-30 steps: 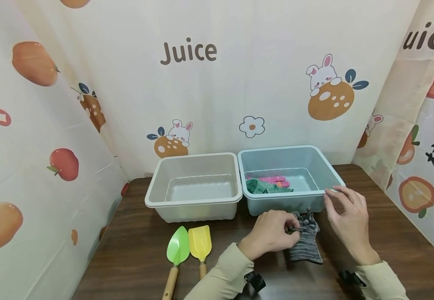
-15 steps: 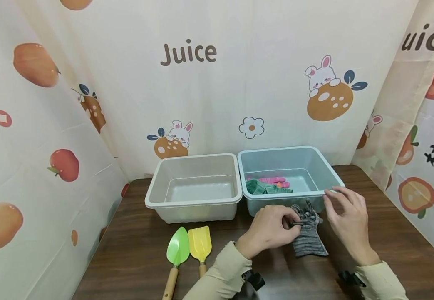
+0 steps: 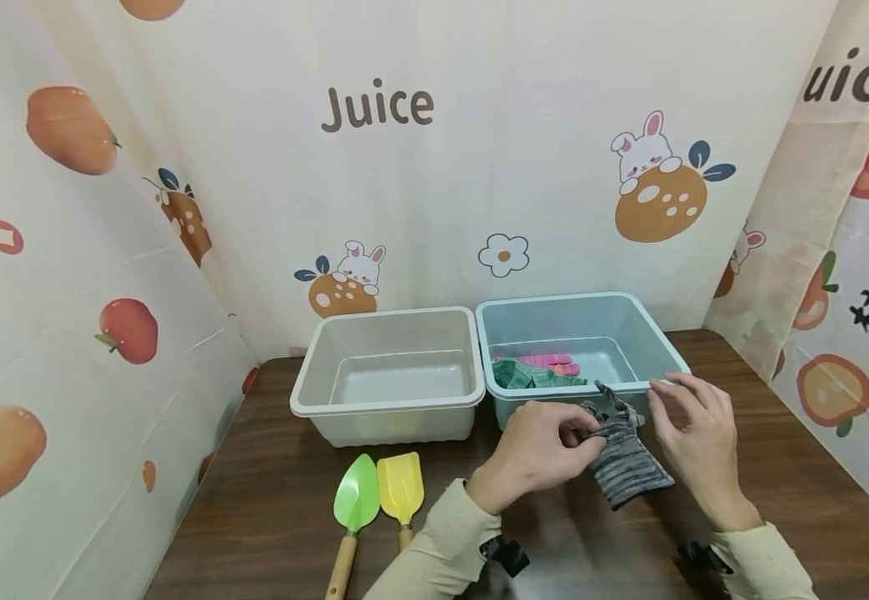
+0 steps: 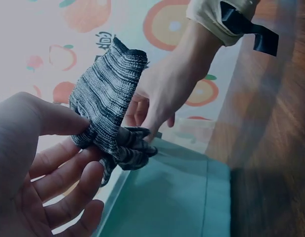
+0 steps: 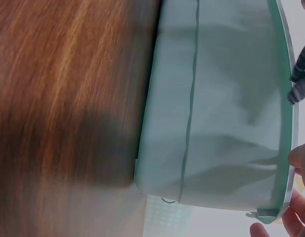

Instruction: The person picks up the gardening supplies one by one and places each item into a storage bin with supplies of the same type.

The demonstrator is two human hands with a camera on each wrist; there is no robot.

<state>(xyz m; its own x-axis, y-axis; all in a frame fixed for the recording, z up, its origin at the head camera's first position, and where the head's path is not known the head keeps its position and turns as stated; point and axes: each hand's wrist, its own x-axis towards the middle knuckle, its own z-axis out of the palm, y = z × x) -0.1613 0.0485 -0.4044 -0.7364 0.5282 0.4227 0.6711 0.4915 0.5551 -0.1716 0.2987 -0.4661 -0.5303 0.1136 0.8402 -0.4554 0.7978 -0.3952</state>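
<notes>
My left hand (image 3: 539,457) pinches a grey-and-black striped knit glove (image 3: 631,465) between thumb and fingers. The glove is raised in front of the blue bin (image 3: 632,312), its cuff toward me and its fingers near the bin's front rim. In the left wrist view the thumb presses the glove (image 4: 108,86) while the lower fingers are spread loosely. My right hand (image 3: 702,446) holds the bin's rim at the front right corner, its thumb on the outer side. A green glove (image 3: 527,375) and a pink item (image 3: 546,360), apparently another glove, lie inside at the left.
Left of the blue bin stands a beige bin (image 3: 389,408) with nothing seen inside. A green trowel (image 3: 357,492) and a yellow shovel (image 3: 401,487) with wooden handles lie on the brown table (image 3: 254,500). Printed curtains (image 3: 419,200) enclose the back and sides.
The striped glove has been lifted toward the blue bin's rim, its cuff swinging to the right. My left hand rose slightly with it. The right hand stayed on the rim.
</notes>
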